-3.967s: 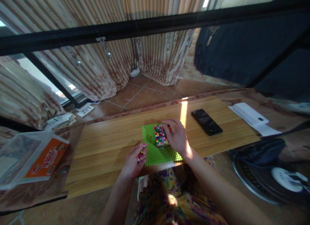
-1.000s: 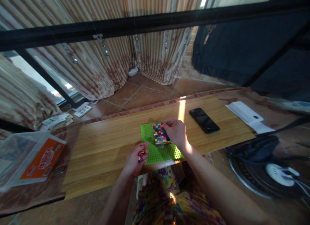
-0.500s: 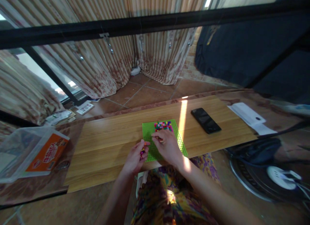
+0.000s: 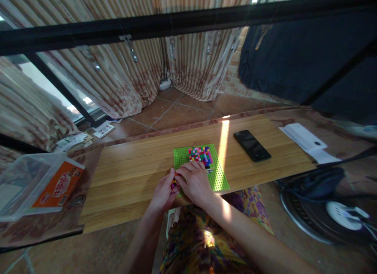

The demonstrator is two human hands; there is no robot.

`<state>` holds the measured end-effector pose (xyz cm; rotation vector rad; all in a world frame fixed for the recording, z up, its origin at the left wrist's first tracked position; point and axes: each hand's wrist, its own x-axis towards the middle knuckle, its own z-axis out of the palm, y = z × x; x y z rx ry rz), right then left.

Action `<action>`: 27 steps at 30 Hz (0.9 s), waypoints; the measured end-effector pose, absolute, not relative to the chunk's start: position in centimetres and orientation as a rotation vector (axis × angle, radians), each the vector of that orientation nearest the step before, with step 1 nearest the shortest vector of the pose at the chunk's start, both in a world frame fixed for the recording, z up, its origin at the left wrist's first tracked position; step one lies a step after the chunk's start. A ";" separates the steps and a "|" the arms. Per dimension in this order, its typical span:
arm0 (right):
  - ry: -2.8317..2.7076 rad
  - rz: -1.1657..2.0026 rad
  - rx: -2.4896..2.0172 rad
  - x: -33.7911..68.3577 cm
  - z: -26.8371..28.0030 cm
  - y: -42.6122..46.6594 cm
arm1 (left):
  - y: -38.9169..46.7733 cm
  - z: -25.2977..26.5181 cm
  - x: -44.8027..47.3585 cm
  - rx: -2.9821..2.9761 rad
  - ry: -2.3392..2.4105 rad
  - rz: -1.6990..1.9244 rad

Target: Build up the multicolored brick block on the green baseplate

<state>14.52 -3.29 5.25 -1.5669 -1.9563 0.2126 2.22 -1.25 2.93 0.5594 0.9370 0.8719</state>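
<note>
A green studded baseplate [image 4: 219,175] lies on the wooden board, partly under my hands. Small multicoloured bricks [image 4: 200,154] form a packed block on its upper part. My left hand [image 4: 165,190] is closed around several small loose bricks [image 4: 173,184], coloured pink, purple and yellow, at the plate's left edge. Over the plate's lower left, my right hand [image 4: 194,181] brings its thumb and fingertips against the fingers of my left hand. Whatever those right fingertips pinch is too small and too covered to make out.
On the wooden board [image 4: 126,168], a black phone [image 4: 252,145] lies right of the plate. A white box-like item [image 4: 304,138] sits further right. At the far left stands a clear plastic bin [image 4: 17,179] with an orange label. A white power strip [image 4: 343,216] rests at lower right.
My right hand has moved left and down from the brick block to the fingers of my left hand, uncovering more of the block. My left hand has stayed nearly still.
</note>
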 end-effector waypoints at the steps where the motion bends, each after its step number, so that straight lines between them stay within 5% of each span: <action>1: -1.953 0.214 -1.561 14.6 5.2 -3.3 | -1.2 2.9 2.2 0.558 0.942 0.872; 27: -1.454 0.096 -1.791 23.0 4.3 -0.7 | -1.1 2.3 1.7 0.505 0.918 0.817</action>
